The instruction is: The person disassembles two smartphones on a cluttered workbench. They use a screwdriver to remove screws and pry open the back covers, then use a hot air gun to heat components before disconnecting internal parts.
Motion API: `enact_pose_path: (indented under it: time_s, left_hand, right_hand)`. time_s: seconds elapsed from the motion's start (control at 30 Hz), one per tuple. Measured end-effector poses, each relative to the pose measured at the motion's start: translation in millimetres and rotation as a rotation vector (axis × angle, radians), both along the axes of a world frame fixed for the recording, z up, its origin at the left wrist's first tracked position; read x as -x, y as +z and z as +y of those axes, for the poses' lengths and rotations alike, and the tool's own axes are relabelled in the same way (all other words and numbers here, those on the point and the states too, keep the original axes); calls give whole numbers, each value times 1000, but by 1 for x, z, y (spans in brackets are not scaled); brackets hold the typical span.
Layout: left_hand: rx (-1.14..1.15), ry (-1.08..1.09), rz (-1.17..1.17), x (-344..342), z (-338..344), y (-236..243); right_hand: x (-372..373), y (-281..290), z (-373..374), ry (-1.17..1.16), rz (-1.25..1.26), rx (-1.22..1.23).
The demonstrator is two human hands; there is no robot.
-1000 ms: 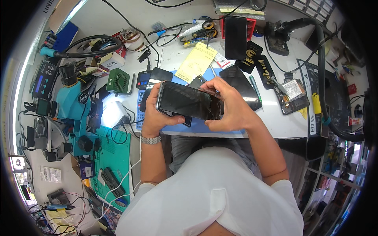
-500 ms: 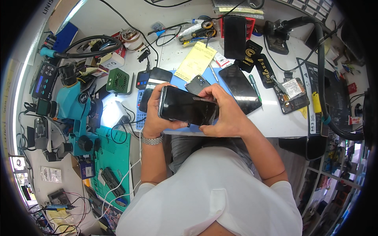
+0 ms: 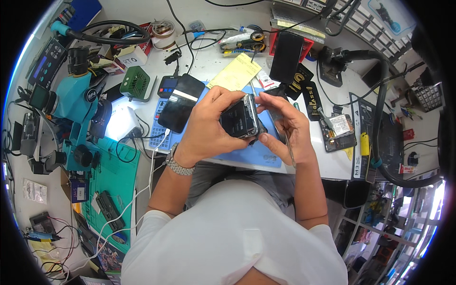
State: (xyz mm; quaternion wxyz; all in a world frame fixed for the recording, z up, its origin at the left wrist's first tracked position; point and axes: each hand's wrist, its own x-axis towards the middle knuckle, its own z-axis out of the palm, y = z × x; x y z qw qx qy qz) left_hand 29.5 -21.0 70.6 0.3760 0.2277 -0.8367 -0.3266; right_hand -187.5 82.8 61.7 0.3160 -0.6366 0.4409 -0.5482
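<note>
My left hand (image 3: 202, 126), with a metal watch (image 3: 179, 164) on its wrist, grips an opened phone (image 3: 240, 118). The phone is tilted, and a dark battery-like block with a small printed label shows inside its frame. My right hand (image 3: 292, 126) is close by the phone's right edge, thumb and fingers curled at its corner. A thin metal tool (image 3: 290, 151) sticks down from the right palm; its upper end is hidden. Beneath both hands lies a blue work mat (image 3: 259, 159). A black phone (image 3: 182, 102) lies just left of them.
A blue microscope (image 3: 73, 104) and a green mat (image 3: 111, 178) stand at left. A small green fan (image 3: 135, 85) is behind. A yellow note (image 3: 235, 70) and an upright black phone (image 3: 286, 56) are at the back. An opened phone (image 3: 339, 135) lies right, beside a black cable arm (image 3: 384, 95).
The phone has tilted from lying screen-up between both hands to showing its open inside. A thin metal tool now shows in my right hand. The whole view has shifted slightly.
</note>
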Motion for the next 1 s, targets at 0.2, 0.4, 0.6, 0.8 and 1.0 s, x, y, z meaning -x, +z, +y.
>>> enact_pose_path:
  time_s: [0.2, 0.4, 0.6, 0.8, 1.0]
  left_hand:
    - [38, -12, -52, 16, 13, 21]
    - [66, -82, 8, 23, 14, 13]
    - [-67, -177, 105, 11, 12, 2]
    - [-65, -165, 94, 6, 13, -4]
    - [-82, -147, 74, 7, 14, -7]
  right_hand:
    - [16, 4, 11, -85, 81, -5]
    - [25, -4, 12, -67, 79, 69]
    - [14, 12, 13, -18, 126, 77]
    - [12, 19, 10, 12, 177, 120]
    - [12, 14, 3, -3, 180, 204]
